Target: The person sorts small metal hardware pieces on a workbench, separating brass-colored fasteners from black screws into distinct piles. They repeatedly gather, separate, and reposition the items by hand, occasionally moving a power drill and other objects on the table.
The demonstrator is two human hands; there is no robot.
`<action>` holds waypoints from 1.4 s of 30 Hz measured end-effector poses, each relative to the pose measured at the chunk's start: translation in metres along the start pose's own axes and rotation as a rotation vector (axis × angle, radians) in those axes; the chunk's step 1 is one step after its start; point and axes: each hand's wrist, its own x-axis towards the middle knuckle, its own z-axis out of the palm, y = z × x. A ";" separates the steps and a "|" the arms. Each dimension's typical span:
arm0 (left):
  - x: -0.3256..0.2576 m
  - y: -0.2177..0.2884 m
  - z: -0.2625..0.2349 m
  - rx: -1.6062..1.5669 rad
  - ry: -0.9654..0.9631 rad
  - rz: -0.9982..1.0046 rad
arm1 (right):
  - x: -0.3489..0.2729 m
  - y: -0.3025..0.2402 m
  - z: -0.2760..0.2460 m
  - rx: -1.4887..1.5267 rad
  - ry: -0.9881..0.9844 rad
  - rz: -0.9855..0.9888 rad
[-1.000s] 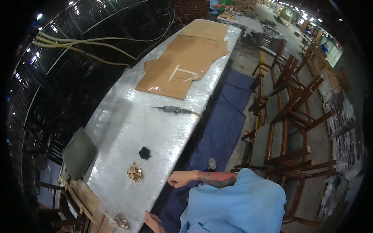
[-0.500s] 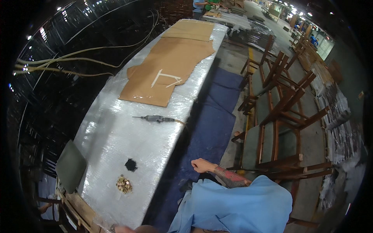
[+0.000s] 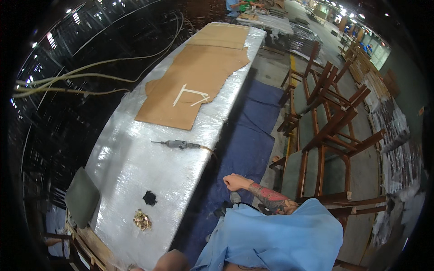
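My right hand (image 3: 235,181) is closed in a fist at the end of a tattooed forearm, with nothing visible in it. It hangs over the blue cloth (image 3: 253,131) beside the long table (image 3: 122,162) wrapped in silvery film. Of my left arm only a bare patch of skin (image 3: 172,262) shows at the lower edge; the hand itself is out of view. Nearest my right hand on the table is a slim grey power tool (image 3: 178,144) with a hose. Closer to me lie a small black lump (image 3: 149,198) and a heap of brass-coloured bits (image 3: 142,220).
Brown cardboard sheets (image 3: 199,81) with white strips (image 3: 192,95) cover the table's far half. A grey-green pad (image 3: 82,202) leans at the left edge. Stacked wooden chair frames (image 3: 330,122) crowd the right. Yellow hoses (image 3: 68,83) run along the left. A person (image 3: 233,4) works at the far end.
My right fist has moved away from the table edge, to the right and further out over the blue cloth. My left hand has dropped out of view at the lower edge.
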 end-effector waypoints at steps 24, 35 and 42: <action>-0.207 0.336 0.009 1.403 0.785 0.849 | 0.017 -0.385 0.441 -0.579 -0.911 -0.956; -0.241 0.412 -0.082 2.059 0.972 0.849 | -0.033 -0.560 0.619 -0.490 -1.130 -1.270; -0.263 0.490 -0.181 1.731 0.609 0.865 | -0.055 -0.582 0.712 -0.475 -1.333 -1.193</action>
